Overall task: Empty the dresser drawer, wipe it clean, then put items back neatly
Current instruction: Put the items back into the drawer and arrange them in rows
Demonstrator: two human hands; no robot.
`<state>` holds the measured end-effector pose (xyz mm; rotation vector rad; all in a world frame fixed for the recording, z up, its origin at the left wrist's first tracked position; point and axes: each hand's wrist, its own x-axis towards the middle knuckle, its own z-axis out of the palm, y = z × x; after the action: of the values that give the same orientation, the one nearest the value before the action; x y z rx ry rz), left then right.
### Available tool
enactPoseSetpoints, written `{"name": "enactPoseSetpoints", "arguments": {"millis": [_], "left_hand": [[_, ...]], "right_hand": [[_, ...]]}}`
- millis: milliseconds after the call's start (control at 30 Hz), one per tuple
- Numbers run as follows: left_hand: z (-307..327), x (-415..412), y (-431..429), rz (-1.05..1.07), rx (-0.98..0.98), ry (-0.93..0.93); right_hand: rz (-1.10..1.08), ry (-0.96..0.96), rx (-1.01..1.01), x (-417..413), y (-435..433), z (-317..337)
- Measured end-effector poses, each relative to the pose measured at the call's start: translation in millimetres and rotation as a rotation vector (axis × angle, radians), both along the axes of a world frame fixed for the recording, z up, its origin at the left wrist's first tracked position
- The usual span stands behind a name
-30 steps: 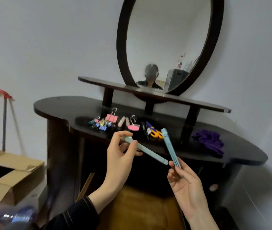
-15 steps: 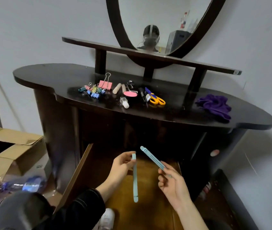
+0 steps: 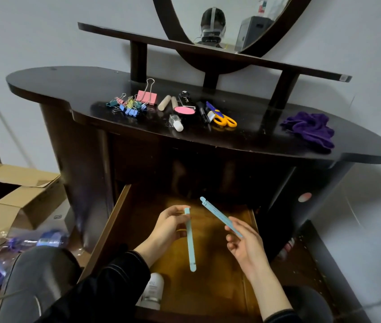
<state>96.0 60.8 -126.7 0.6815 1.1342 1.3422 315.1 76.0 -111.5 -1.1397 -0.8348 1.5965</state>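
Note:
The wooden drawer (image 3: pixel 105 238) stands pulled open below the dark dresser top (image 3: pixel 68 89). Over it, my left hand (image 3: pixel 168 227) pinches one light blue strip (image 3: pixel 190 245) by its upper end, and the strip hangs straight down. My right hand (image 3: pixel 243 241) holds a second light blue strip (image 3: pixel 217 215) that points up and to the left. A white roll-on bottle (image 3: pixel 153 290) lies in the drawer near its front. A purple cloth (image 3: pixel 310 129) lies bunched on the right of the dresser top.
On the dresser top lie several binder clips (image 3: pixel 133 102), two wooden pegs (image 3: pixel 167 102), a pink compact (image 3: pixel 185 110), a small clear bottle (image 3: pixel 176 122), a black pen (image 3: pixel 202 111) and yellow scissors (image 3: pixel 222 117). An open cardboard box (image 3: pixel 10 197) and plastic bottles (image 3: pixel 40 240) are on the floor at left.
My view has tilted down from the mirror to the drawer. Both hands have come down from dresser-top height to just over the open drawer, each still holding its blue strip.

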Motion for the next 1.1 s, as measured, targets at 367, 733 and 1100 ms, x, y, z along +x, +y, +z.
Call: {"name": "enactPoseSetpoints", "arguments": {"millis": [367, 733, 1100], "left_hand": [[6, -1, 0, 0.11, -0.141, -0.152], [-8, -11, -4, 0.067, -0.266, -0.208], [-29, 1, -6, -0.52, -0.248, 0.977]], "right_hand": [[0.104, -0.419, 0.125, -5, -9, -6], [0.021, -1.088, 0.336, -9, -6, -24], [0.588, -1.813, 0.128, -23, -9, -35]]}}
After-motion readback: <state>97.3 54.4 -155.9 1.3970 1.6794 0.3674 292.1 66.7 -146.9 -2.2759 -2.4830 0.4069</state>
